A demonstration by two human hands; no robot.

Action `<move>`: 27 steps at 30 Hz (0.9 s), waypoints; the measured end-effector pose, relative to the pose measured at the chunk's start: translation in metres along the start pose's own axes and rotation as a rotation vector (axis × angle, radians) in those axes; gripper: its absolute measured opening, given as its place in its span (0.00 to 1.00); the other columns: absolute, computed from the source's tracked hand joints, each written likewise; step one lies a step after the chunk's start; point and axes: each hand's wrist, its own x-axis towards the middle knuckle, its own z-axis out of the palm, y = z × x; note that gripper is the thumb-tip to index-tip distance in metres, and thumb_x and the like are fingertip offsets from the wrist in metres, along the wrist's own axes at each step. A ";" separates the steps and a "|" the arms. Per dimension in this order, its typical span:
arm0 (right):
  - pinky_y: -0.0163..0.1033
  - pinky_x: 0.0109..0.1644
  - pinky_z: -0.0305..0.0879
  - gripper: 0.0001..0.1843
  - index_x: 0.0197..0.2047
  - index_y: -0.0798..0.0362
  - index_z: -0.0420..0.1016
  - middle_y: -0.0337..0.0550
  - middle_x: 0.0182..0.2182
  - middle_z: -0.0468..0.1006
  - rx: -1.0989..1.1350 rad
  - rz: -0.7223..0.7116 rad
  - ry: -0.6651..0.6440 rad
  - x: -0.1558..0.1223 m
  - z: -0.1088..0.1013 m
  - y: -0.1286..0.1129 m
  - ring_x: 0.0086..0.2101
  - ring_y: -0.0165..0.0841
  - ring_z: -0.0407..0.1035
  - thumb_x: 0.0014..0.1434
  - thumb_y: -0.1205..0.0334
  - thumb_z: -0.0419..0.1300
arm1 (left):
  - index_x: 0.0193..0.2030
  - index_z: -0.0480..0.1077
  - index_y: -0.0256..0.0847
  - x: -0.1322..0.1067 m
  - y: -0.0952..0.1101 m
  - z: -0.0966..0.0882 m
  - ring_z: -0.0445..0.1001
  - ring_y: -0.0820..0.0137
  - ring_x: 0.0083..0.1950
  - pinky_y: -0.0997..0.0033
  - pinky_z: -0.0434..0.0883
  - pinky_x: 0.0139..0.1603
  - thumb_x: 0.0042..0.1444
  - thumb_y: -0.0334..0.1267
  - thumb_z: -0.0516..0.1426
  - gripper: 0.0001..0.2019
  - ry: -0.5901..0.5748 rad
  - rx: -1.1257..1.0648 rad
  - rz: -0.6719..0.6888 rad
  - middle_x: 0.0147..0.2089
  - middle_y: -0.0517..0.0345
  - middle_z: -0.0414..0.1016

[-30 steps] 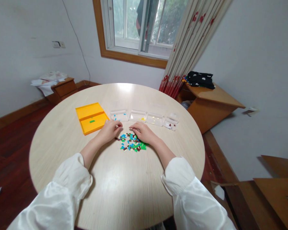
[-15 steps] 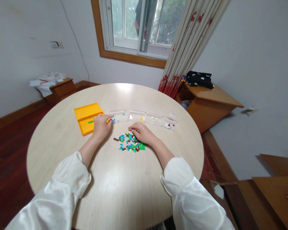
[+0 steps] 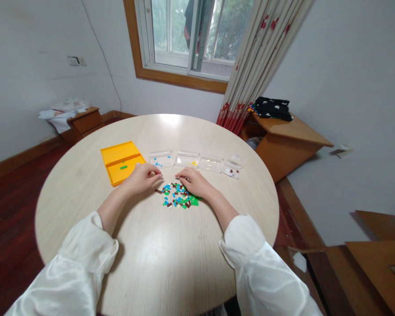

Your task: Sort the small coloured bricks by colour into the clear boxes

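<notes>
My left hand [image 3: 142, 177] is just above the table between the yellow case and the pile, fingers bent and thumb and index tips slightly apart. Nothing shows between them. My right hand [image 3: 196, 182] rests at the far right edge of a pile of small building bricks [image 3: 176, 197], mixed green, blue, brown and cream. Its fingers are curled together, hiding whatever they hold. A clear box with blue bricks [image 3: 161, 159] stands beyond my left fingertips. Beside it is a clear box with yellow bricks [image 3: 187, 159].
The open yellow case [image 3: 120, 153] at left holds a few green bricks [image 3: 123, 167]. To the right stand a clear box with cream bricks [image 3: 210, 164] and a lidded one with brown bricks [image 3: 232, 171]. All sit on a round wooden table [image 3: 158, 259].
My left hand has come back from the blue-brick box toward the pile, and the orange-yellow piece seen by its fingers no longer shows. My right hand has stayed in place.
</notes>
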 end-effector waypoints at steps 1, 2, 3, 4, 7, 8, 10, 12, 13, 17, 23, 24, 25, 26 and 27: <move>0.38 0.47 0.61 0.11 0.40 0.55 0.76 0.44 0.34 0.74 -0.001 -0.001 0.001 0.000 0.000 0.000 0.39 0.31 0.66 0.57 0.74 0.55 | 0.32 0.76 0.37 -0.001 0.001 -0.001 0.69 0.68 0.31 0.69 0.63 0.35 0.53 0.45 0.53 0.15 -0.070 -0.033 0.011 0.31 0.51 0.77; 0.38 0.47 0.61 0.11 0.40 0.55 0.76 0.44 0.34 0.75 -0.001 -0.003 0.003 0.000 0.000 0.000 0.39 0.31 0.67 0.57 0.74 0.55 | 0.33 0.76 0.37 -0.002 0.002 -0.001 0.69 0.69 0.30 0.70 0.63 0.33 0.52 0.45 0.54 0.15 -0.122 -0.059 0.020 0.30 0.52 0.77; 0.39 0.47 0.61 0.11 0.40 0.55 0.76 0.44 0.35 0.75 -0.001 -0.005 0.005 0.000 0.000 0.000 0.39 0.31 0.67 0.57 0.74 0.55 | 0.33 0.76 0.37 -0.003 0.003 -0.001 0.69 0.69 0.30 0.71 0.63 0.32 0.52 0.45 0.54 0.15 -0.162 -0.076 0.028 0.30 0.52 0.77; 0.39 0.47 0.62 0.11 0.41 0.56 0.76 0.44 0.35 0.75 -0.002 -0.006 0.006 0.000 0.001 0.000 0.39 0.31 0.67 0.57 0.74 0.55 | 0.33 0.76 0.37 -0.004 0.003 -0.001 0.69 0.70 0.30 0.72 0.63 0.31 0.51 0.45 0.55 0.14 -0.192 -0.086 0.033 0.30 0.52 0.77; 0.38 0.47 0.62 0.11 0.41 0.57 0.76 0.45 0.35 0.75 -0.007 -0.006 0.004 -0.001 0.001 0.000 0.38 0.31 0.67 0.57 0.73 0.55 | 0.34 0.76 0.37 -0.004 0.006 0.001 0.68 0.72 0.28 0.74 0.62 0.29 0.50 0.45 0.55 0.14 -0.243 -0.080 0.029 0.27 0.54 0.76; 0.38 0.47 0.62 0.11 0.41 0.56 0.76 0.45 0.35 0.75 -0.009 -0.006 0.003 0.000 0.001 0.001 0.39 0.31 0.67 0.57 0.73 0.55 | 0.34 0.76 0.37 -0.004 0.007 0.002 0.67 0.72 0.27 0.74 0.61 0.29 0.50 0.45 0.56 0.14 -0.247 -0.069 0.030 0.26 0.55 0.75; 0.38 0.47 0.61 0.11 0.40 0.55 0.76 0.44 0.35 0.75 -0.014 -0.004 -0.001 0.000 0.001 0.001 0.39 0.31 0.67 0.57 0.73 0.55 | 0.34 0.76 0.37 -0.004 0.008 0.004 0.66 0.72 0.27 0.74 0.61 0.28 0.49 0.46 0.56 0.14 -0.229 -0.039 0.036 0.26 0.56 0.74; 0.38 0.47 0.61 0.11 0.40 0.55 0.76 0.44 0.35 0.75 -0.016 0.002 -0.008 0.000 0.001 0.000 0.39 0.31 0.67 0.58 0.73 0.54 | 0.34 0.76 0.37 -0.004 0.009 0.007 0.66 0.72 0.27 0.74 0.61 0.28 0.48 0.45 0.57 0.14 -0.211 -0.016 0.041 0.26 0.56 0.74; 0.38 0.47 0.61 0.11 0.40 0.55 0.76 0.44 0.35 0.75 -0.016 0.005 -0.012 0.000 0.002 0.000 0.39 0.31 0.67 0.58 0.73 0.54 | 0.33 0.76 0.37 -0.003 0.009 0.009 0.66 0.72 0.27 0.74 0.61 0.28 0.48 0.45 0.57 0.13 -0.203 -0.007 0.041 0.26 0.56 0.74; 0.38 0.47 0.61 0.11 0.40 0.56 0.76 0.45 0.35 0.76 -0.009 0.007 -0.018 0.000 0.002 -0.001 0.38 0.31 0.67 0.57 0.74 0.54 | 0.31 0.76 0.37 -0.003 0.010 0.013 0.67 0.71 0.27 0.73 0.62 0.30 0.47 0.41 0.57 0.10 -0.177 0.003 0.036 0.26 0.55 0.74; 0.38 0.46 0.61 0.11 0.40 0.54 0.76 0.43 0.34 0.75 0.002 -0.015 0.010 0.001 0.002 -0.004 0.37 0.31 0.66 0.57 0.74 0.55 | 0.29 0.75 0.38 -0.002 0.009 0.015 0.66 0.73 0.25 0.74 0.62 0.28 0.47 0.40 0.57 0.08 -0.175 -0.052 0.010 0.24 0.58 0.72; 0.38 0.46 0.61 0.11 0.40 0.54 0.76 0.43 0.34 0.75 0.004 -0.025 0.016 0.001 0.002 -0.005 0.37 0.31 0.66 0.57 0.73 0.55 | 0.29 0.75 0.38 -0.001 0.008 0.015 0.66 0.73 0.25 0.75 0.62 0.28 0.47 0.39 0.56 0.08 -0.179 -0.060 0.013 0.24 0.59 0.72; 0.38 0.46 0.61 0.11 0.39 0.54 0.77 0.43 0.34 0.75 0.005 -0.036 0.019 0.002 0.002 -0.007 0.37 0.31 0.66 0.56 0.73 0.56 | 0.29 0.75 0.38 -0.001 0.008 0.015 0.66 0.73 0.25 0.75 0.62 0.28 0.47 0.39 0.56 0.08 -0.183 -0.065 0.015 0.24 0.59 0.72; 0.38 0.46 0.60 0.11 0.39 0.54 0.77 0.43 0.34 0.75 0.003 -0.048 0.019 0.002 0.003 -0.009 0.38 0.31 0.66 0.56 0.73 0.56 | 0.29 0.75 0.38 -0.001 0.007 0.015 0.65 0.73 0.25 0.75 0.62 0.28 0.47 0.39 0.56 0.08 -0.186 -0.068 0.017 0.24 0.59 0.72; 0.39 0.46 0.60 0.10 0.39 0.54 0.77 0.44 0.35 0.75 -0.002 -0.059 0.014 0.002 0.003 -0.011 0.39 0.32 0.66 0.56 0.73 0.57 | 0.29 0.74 0.38 -0.001 0.007 0.016 0.65 0.73 0.25 0.75 0.62 0.28 0.47 0.38 0.56 0.08 -0.187 -0.070 0.018 0.24 0.59 0.72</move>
